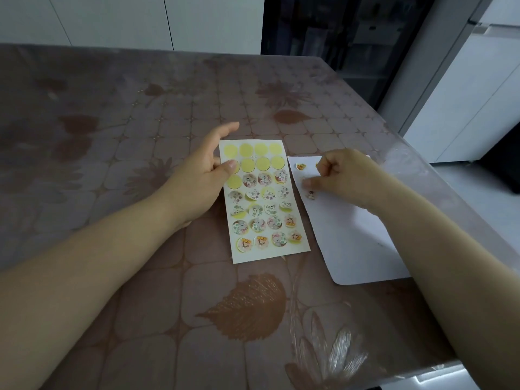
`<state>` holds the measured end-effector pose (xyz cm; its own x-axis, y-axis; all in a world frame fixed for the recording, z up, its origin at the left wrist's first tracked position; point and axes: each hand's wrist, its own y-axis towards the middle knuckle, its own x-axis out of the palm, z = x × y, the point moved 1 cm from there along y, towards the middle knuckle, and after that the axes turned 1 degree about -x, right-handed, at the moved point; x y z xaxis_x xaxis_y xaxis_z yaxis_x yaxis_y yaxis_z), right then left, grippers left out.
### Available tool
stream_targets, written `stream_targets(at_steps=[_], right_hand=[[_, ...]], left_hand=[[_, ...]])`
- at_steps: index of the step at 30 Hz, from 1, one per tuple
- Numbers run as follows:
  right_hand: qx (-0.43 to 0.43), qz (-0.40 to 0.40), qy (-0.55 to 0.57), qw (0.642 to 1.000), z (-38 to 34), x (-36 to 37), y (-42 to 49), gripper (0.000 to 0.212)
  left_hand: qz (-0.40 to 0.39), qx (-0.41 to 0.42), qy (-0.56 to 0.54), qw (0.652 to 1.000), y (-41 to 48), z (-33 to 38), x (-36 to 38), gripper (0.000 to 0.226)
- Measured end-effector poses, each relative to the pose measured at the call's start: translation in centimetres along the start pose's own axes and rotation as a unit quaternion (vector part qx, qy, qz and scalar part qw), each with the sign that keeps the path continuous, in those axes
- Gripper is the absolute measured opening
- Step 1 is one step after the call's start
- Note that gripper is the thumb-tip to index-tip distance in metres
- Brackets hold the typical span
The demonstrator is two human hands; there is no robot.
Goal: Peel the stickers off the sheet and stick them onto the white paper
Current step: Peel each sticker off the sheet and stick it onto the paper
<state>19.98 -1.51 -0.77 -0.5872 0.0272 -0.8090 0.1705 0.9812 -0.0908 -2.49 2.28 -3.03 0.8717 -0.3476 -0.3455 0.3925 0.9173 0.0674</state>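
The sticker sheet [267, 204] lies on the table in the middle, with bare yellow circles in its top rows and several round picture stickers below. My left hand [202, 175] pinches its upper left edge, thumb on top and fingers beyond the edge. To the right lies the white paper [357, 243]. It carries an orange sticker [300, 166] near its top and a small pink sticker [311, 195] lower down. My right hand [343, 175] rests on the paper's top with its fingers curled. One fingertip presses down between those two stickers; what is under it is hidden.
The table [140, 122] has a brown floral cover under a clear sheet. Its right edge runs close beside the white paper, and its near edge shows at the bottom right. White cabinets and a dark glass-fronted unit stand beyond the far edge.
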Motion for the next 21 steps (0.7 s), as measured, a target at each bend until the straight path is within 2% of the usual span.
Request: stream_targets(at_steps=[2, 5, 7, 8, 10, 18, 21], right_hand=[[-0.074, 0.048, 0.012, 0.996, -0.8, 0.3, -0.4, 0.031], [-0.205, 0.121, 0.054, 0.97, -2.4, 1.1, -1.3, 0.018], [-0.26, 0.127, 0.043, 0.956, -3.2, 2.1, -1.6, 0.009], [-0.274, 0.125, 0.023, 0.953, -3.5, 2.6, -1.6, 0.011], [-0.278, 0.117, -0.005, 0.953, -3.7, 3.7, -1.4, 0.018], [-0.325, 0.11, 0.031, 0.939, -3.5, 4.1, -1.4, 0.006], [-0.305, 0.094, 0.057, 0.946, -3.6, 3.7, -1.7, 0.006]], left_hand=[[-0.001, -0.001, -0.006, 1.0, 0.1, -0.2, 0.0, 0.049], [-0.001, -0.003, -0.009, 1.0, 0.3, -0.5, 0.0, 0.048], [-0.003, -0.003, -0.006, 1.0, 0.4, -0.5, 0.0, 0.047], [-0.005, 0.0, -0.005, 1.0, 0.4, -0.5, 0.0, 0.047], [-0.01, 0.008, -0.004, 1.0, 0.4, -0.4, 0.0, 0.046], [-0.058, 0.043, 0.025, 0.997, 0.5, -0.7, 0.0, 0.057], [-0.062, 0.048, 0.038, 0.996, 0.6, -0.9, -0.1, 0.054]])
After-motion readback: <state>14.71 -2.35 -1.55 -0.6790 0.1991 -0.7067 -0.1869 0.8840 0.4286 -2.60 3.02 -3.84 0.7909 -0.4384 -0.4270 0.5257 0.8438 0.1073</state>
